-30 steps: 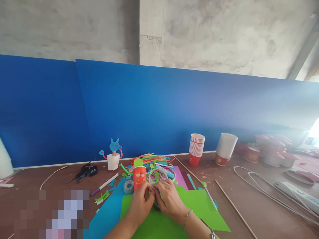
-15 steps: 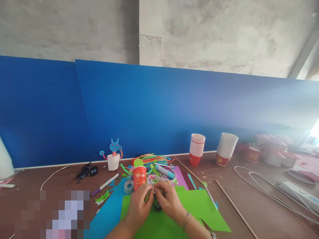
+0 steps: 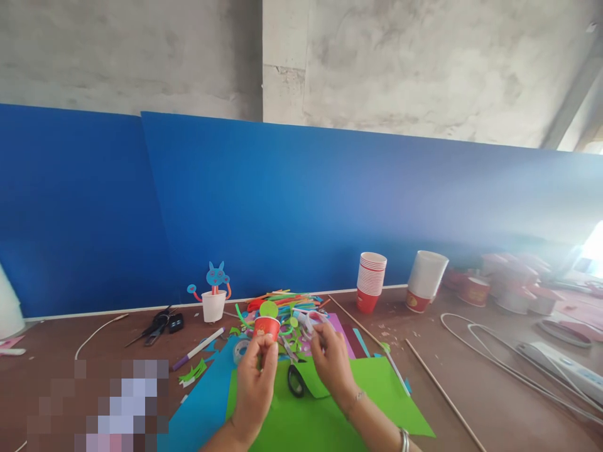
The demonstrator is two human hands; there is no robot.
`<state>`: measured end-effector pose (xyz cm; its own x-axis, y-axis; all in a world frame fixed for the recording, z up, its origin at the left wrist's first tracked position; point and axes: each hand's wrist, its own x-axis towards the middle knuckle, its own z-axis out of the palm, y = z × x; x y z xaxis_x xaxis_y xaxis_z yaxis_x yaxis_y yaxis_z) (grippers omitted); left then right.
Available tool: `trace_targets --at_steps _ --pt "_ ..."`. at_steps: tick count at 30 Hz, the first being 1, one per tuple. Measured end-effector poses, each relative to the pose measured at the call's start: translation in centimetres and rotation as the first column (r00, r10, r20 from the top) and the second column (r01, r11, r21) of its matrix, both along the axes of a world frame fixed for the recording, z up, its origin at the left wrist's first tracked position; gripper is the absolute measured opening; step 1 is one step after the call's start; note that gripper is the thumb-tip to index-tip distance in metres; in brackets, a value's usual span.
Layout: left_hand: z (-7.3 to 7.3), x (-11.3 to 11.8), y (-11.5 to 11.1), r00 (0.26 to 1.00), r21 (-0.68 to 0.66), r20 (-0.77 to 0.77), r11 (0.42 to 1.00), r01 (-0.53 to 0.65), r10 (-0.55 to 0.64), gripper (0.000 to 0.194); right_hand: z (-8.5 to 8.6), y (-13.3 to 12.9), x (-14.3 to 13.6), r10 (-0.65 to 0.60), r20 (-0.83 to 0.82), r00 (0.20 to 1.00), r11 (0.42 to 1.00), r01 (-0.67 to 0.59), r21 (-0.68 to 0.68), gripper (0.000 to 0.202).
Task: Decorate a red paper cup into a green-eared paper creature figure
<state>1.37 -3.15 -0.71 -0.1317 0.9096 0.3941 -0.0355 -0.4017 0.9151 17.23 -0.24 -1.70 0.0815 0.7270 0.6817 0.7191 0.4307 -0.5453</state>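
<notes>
- A red paper cup (image 3: 266,326), smooth and round-rimmed, is at the middle of the near work area, on the far side of the left hand's fingertips; a flat, round green disc (image 3: 269,309) stands at its rim, and a bent green tube (image 3: 242,316) curves up on its left.
- Matte sheets lie overlapped on the brown table (image 3: 494,402): green paper (image 3: 391,389) in the middle and to the right, blue paper (image 3: 202,402) to the left.
- Scissors (image 3: 296,381) with a black looped handle lie between the hands, a loose flap of green beside the handle.
- A ring-shaped tape roll (image 3: 239,351) sits left of the cup; beyond it spreads a pile of thin, colourful straws (image 3: 287,300).
- Far left, a white cup (image 3: 213,306) carries a blue, eared cut-out figure; far right stands a ribbed stack of paper cups (image 3: 372,276).
- The left hand (image 3: 257,383) reaches up from the near side, thumb and fingers pinched together around the cup's near side.
- The right hand (image 3: 333,367) angles in from the near right, wrist slanted, fingers curled and thumb close to them. Its fingertips are over whitish, blurred items; whether it grips anything, I cannot tell.
</notes>
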Motion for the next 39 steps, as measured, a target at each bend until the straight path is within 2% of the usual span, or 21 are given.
trace_targets --at_steps 3,5,7,9,11,13,15,23,27,30,35,39 --pt "-0.1 0.0 0.7 0.979 -0.185 0.157 0.970 0.161 -0.132 0.036 -1.1 1.2 1.1 -0.043 0.159 0.986 0.997 0.053 -0.061 0.015" --pt "-0.5 0.1 1.2 0.965 -0.231 0.188 0.947 0.224 -0.182 0.042 -1.7 1.4 1.2 -0.052 0.257 0.965 0.993 0.077 -0.088 0.011" --pt "-0.8 0.2 1.6 0.949 -0.261 0.230 0.926 0.272 -0.214 0.047 -2.0 1.1 0.9 -0.077 0.263 0.962 0.990 0.104 -0.092 0.011" --pt "-1.0 0.3 1.7 0.936 -0.286 0.266 0.908 0.305 -0.231 0.049 -1.7 0.7 0.4 -0.036 0.148 0.988 0.995 0.050 -0.090 0.014" --pt "-1.0 0.3 1.6 0.927 -0.312 0.292 0.892 0.327 -0.237 0.050 -1.0 0.4 -0.1 0.124 -0.048 0.991 0.986 -0.129 -0.104 0.007" --pt "-1.0 0.4 1.5 0.921 -0.333 0.308 0.881 0.337 -0.236 0.053 -0.4 0.1 -0.7 0.296 -0.230 0.927 0.936 -0.330 -0.125 0.011" --pt "-0.9 0.4 1.4 0.918 -0.347 0.319 0.872 0.346 -0.237 0.056 -0.1 -0.1 -1.2 0.366 -0.352 0.862 0.890 -0.435 -0.140 0.016" --pt "-0.8 0.6 1.2 0.900 -0.352 0.345 0.853 0.386 -0.266 0.057 -0.9 -0.1 -1.9 0.295 -0.623 0.724 0.842 -0.505 -0.188 0.028" --pt "-0.5 0.6 1.0 0.894 -0.349 0.346 0.845 0.405 -0.285 0.055 -0.6 -0.2 -2.2 0.295 -0.689 0.662 0.835 -0.529 -0.151 0.031" --pt "-0.5 0.7 0.8 0.899 -0.346 0.333 0.849 0.398 -0.286 0.055 -0.2 -0.6 -2.2 0.332 -0.639 0.694 0.855 -0.508 -0.108 0.027" --pt "-0.9 0.9 0.7 0.922 -0.342 0.293 0.872 0.350 -0.255 0.061 0.6 -1.6 -2.3 0.295 -0.383 0.876 0.950 -0.313 0.015 0.015" --pt "-0.6 0.5 0.9 0.941 -0.353 0.264 0.887 0.299 -0.212 0.060 0.9 -2.4 -2.5 0.319 -0.240 0.917 0.947 -0.295 0.130 0.011"
